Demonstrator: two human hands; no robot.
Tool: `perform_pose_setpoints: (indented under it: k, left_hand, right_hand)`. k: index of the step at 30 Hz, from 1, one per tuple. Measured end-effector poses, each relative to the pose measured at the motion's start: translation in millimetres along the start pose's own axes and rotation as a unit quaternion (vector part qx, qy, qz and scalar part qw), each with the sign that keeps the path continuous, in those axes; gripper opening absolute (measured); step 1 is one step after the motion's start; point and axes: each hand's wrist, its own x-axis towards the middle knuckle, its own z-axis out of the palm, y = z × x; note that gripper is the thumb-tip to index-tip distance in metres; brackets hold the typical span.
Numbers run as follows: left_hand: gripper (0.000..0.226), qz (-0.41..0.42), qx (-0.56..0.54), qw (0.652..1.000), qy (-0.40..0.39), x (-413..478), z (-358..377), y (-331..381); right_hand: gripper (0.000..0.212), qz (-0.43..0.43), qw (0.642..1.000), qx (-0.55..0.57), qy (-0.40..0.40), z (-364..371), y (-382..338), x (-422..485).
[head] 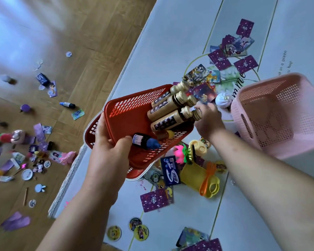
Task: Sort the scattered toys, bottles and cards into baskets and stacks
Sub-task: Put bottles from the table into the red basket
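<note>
1. The left hand (pixel 109 142) clamps the red basket (pixel 127 120) by its near rim, thumb inside.
2. Brown bottles (pixel 167 109) lie at the red basket's far end.
3. The right hand (pixel 207 122) curls at their gold caps; whether it grips one is unclear.
4. A pink basket (pixel 272 116) stands right of the red basket.

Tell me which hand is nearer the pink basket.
Right. The right hand is close beside the pink basket; the left hand grips the red basket, farther off.

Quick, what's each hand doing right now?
Left hand: holds the red basket by its rim.
Right hand: at a gold-capped bottle; grip cannot be told.
</note>
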Motion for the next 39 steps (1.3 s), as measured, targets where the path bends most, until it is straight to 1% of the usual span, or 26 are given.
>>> perform_pose_setpoints:
  k: [2,4,5,7,9,11,13,14,16,18,20,21,22,25,28,34,39]
  left_hand:
    - [0.063,0.001,0.006,1.000,0.005,0.9,-1.9,-1.0]
    - [0.063,0.000,0.007,1.000,0.013,1.5,-3.7,-3.8]
    - [0.063,0.000,0.006,1.000,0.014,2.0,-4.2,-4.7]
    - [0.064,-0.007,0.000,1.000,0.016,1.4,-4.1,-6.1]
    - [0.065,-0.013,-0.007,1.000,0.018,-0.9,-4.0,-6.7]
    - [0.066,-0.015,-0.008,1.000,0.018,-3.5,-4.6,-6.5]
    - [0.067,-0.019,-0.004,1.000,0.017,-4.5,-6.0,-7.2]
    - [0.067,-0.023,-0.002,1.000,0.018,-5.5,-7.2,-6.8]
    - [0.067,-0.029,0.009,0.999,0.018,-7.2,-9.2,-6.3]
    - [0.068,-0.033,0.020,0.999,0.019,-10.6,-10.6,-5.0]
    - [0.068,-0.037,0.022,0.999,0.021,-17.2,-12.7,-1.9]
    - [0.067,-0.036,0.025,0.999,0.022,-20.0,-13.8,-1.1]
    - [0.067,-0.036,0.028,0.999,0.023,-23.3,-14.6,-0.1]
    - [0.067,-0.040,0.020,0.999,0.016,-37.0,-18.2,5.4]
    - [0.067,-0.036,0.026,0.999,0.006,-51.2,-22.2,11.3]
    - [0.067,-0.036,0.041,0.999,0.006,-84.1,-41.4,12.1]
    - [0.075,-0.051,0.028,0.998,0.014,-112.4,-63.7,4.9]
  right_hand:
    - [0.049,-0.018,0.997,-0.059,-0.054,6.5,2.3,10.5]
    - [0.045,-0.001,0.985,-0.136,-0.104,10.2,4.9,15.6]
    - [0.043,0.008,0.983,-0.147,-0.106,10.2,4.6,15.6]
    - [0.036,0.024,0.989,-0.125,-0.077,9.1,2.2,10.0]
    - [0.025,0.041,0.996,-0.076,-0.037,6.4,3.3,1.0]
    - [0.013,0.075,0.997,0.008,0.000,1.4,6.0,-13.0]
    - [0.009,0.110,0.990,0.089,0.021,-4.7,8.1,-30.4]
    - [0.012,0.124,0.984,0.128,0.031,-10.6,6.9,-41.2]
    - [0.028,0.147,0.962,0.224,0.057,-22.6,5.6,-62.7]
    - [0.052,0.167,0.917,0.353,0.080,-40.1,1.1,-83.9]
    - [0.064,0.146,0.871,0.463,0.072,-60.0,-3.8,-102.9]
    - [0.066,0.122,0.858,0.495,0.056,-68.3,-7.1,-110.6]
    - [0.068,0.096,0.853,0.511,0.038,-76.5,-11.9,-118.8]
    - [0.072,0.028,0.858,0.513,-0.001,-93.4,-27.4,-138.8]
    - [0.069,-0.001,0.862,0.506,-0.013,-105.6,-47.4,-155.0]
    - [0.056,-0.076,0.881,0.466,0.034,-115.9,-84.0,-183.0]
    - [0.058,-0.113,0.892,0.436,0.048,-114.4,-118.5,-206.7]
